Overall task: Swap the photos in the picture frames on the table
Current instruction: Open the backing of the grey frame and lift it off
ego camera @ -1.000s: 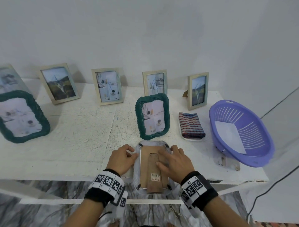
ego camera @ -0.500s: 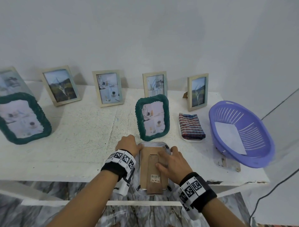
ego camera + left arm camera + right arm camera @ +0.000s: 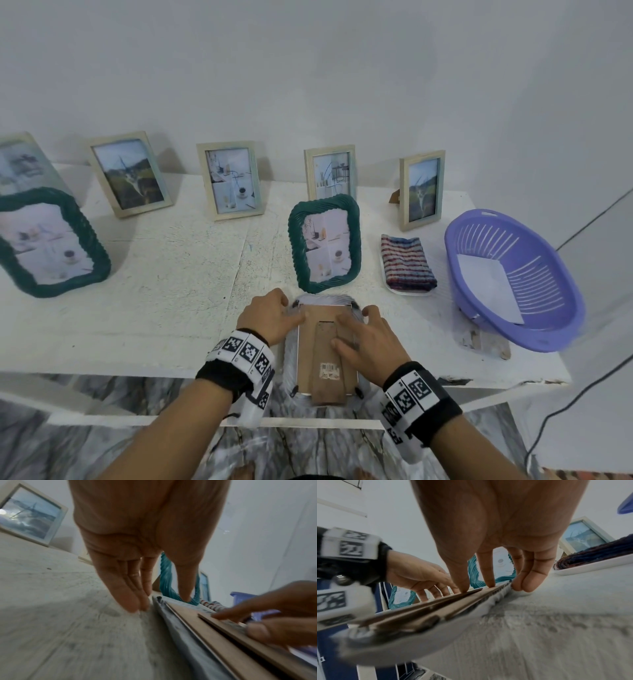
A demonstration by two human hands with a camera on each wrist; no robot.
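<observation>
A pale grey ruffle-edged picture frame (image 3: 325, 346) is lying face down at the near edge of the white painted table (image 3: 164, 291), its brown cardboard backing (image 3: 310, 342) turned up and its near end overhanging the edge. The left hand (image 3: 269, 317) is resting at the frame's far-left corner, its fingers (image 3: 135, 601) reaching down straight and close together, their tips touching the table right against the frame's rim while the thumb is lying on the backing. The right hand (image 3: 368, 342) is spreading nearly flat over the right half, with two fingertips (image 3: 464, 586) pressing on the backing and its stand flap and the outer fingers touching the frame's right rim. Neither hand is curling round anything. Just beyond, a green wavy-rimmed picture frame (image 3: 325, 243) is standing upright, with a folded striped cloth (image 3: 407, 263) to its right.
</observation>
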